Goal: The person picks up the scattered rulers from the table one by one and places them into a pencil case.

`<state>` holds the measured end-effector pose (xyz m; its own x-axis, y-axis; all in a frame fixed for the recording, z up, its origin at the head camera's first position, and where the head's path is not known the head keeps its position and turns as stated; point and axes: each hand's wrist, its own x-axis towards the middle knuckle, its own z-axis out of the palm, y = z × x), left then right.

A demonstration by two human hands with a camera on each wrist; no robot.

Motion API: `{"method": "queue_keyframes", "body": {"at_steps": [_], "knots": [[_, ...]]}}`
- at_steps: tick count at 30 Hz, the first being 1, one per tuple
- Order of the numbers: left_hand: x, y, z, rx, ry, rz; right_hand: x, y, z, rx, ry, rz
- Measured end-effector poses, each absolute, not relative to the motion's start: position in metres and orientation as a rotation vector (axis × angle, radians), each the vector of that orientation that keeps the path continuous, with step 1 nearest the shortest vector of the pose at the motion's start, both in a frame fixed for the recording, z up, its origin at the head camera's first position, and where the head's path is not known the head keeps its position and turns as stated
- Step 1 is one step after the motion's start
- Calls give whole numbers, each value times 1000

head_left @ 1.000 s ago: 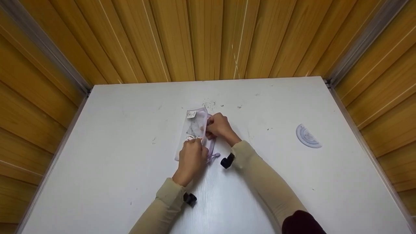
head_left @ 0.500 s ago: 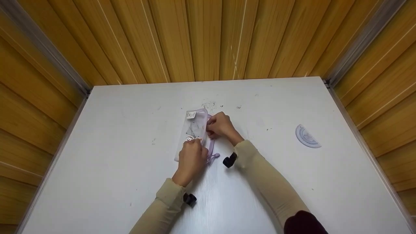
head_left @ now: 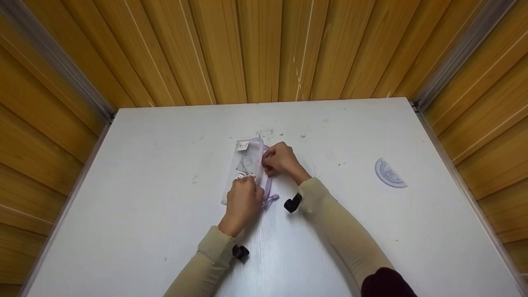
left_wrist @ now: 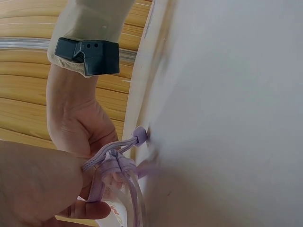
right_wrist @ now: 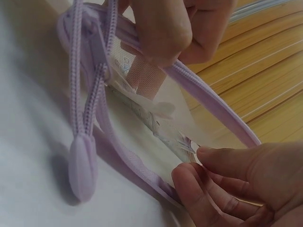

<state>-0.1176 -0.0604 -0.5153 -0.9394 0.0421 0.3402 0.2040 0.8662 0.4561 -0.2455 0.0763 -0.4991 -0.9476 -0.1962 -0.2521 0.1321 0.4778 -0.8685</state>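
A translucent mesh pencil case (head_left: 246, 159) with lilac zip edging lies mid-table, its zip side parted. My left hand (head_left: 243, 198) grips its near end. A lilac zip pull (right_wrist: 83, 165) hangs from a doubled cord beside that hand. At the parted right side is my right hand (head_left: 282, 161), thumb and forefinger nearly together. In the right wrist view they pinch the end of a clear plastic piece (right_wrist: 175, 144) with faint markings, which reaches into the case; its kind is hard to tell. Through the mesh a greyish triangular shape (head_left: 245, 163) shows.
A clear half-round protractor (head_left: 390, 173) lies on the white table (head_left: 165, 165) to the right. Yellow wood-look panels (head_left: 260, 49) stand behind the table and along both sides. Each wrist carries a small black camera (head_left: 241, 252).
My right hand has drawn slightly right, from inside the case's opening to its edge, then stayed almost still. The left hand keeps its grip, and the case has barely moved.
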Motion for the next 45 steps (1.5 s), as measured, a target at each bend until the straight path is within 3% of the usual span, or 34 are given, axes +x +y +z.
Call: {"method": "queue_keyframes", "body": {"at_steps": [24, 45], "knots": [[-119, -59, -515, -197, -2722, -654, -247, 91, -497, -59, 2382, -1479], [-118, -61, -515, -227, -2703, -743, -242, 114, -485, -286, 2571, -1380]]}}
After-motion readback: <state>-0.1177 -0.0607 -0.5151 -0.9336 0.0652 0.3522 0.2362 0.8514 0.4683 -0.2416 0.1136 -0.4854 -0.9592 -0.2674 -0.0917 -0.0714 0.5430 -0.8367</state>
